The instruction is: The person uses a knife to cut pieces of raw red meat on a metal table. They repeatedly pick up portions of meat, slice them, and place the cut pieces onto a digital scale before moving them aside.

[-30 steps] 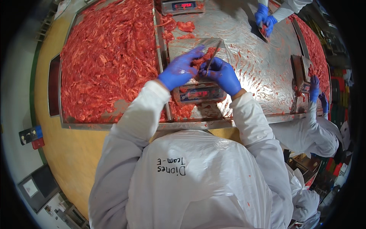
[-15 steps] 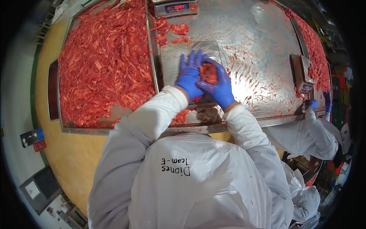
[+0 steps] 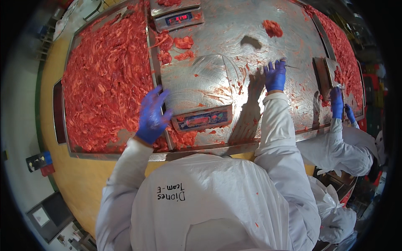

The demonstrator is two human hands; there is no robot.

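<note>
My left hand (image 3: 153, 115), in a blue glove, is open with fingers spread beside the bare platform (image 3: 194, 81) of the near scale (image 3: 202, 120). My right hand (image 3: 274, 76) is stretched out right of the scale, fingers partly extended, holding a thin knife (image 3: 292, 67). Beyond it a clump of red meat (image 3: 272, 28) appears in mid-air, its dark shadow on the steel table (image 3: 299, 100) below. A deep bed of meat trimmings (image 3: 102, 83) fills the left tray, and scraps (image 3: 183, 42) lie above the near scale.
A far scale (image 3: 178, 19) with meat stands at the top. At right, a co-worker (image 3: 347, 146) in white works with blue-gloved hands (image 3: 336, 102) by another scale (image 3: 324, 77) and a long meat tray (image 3: 343, 50). Another person (image 3: 335, 213) is at lower right.
My hands have parted, the left moving down-left, the right up-right. The meat they held has left them and is up near the top. The near scale's platform is now bare.
</note>
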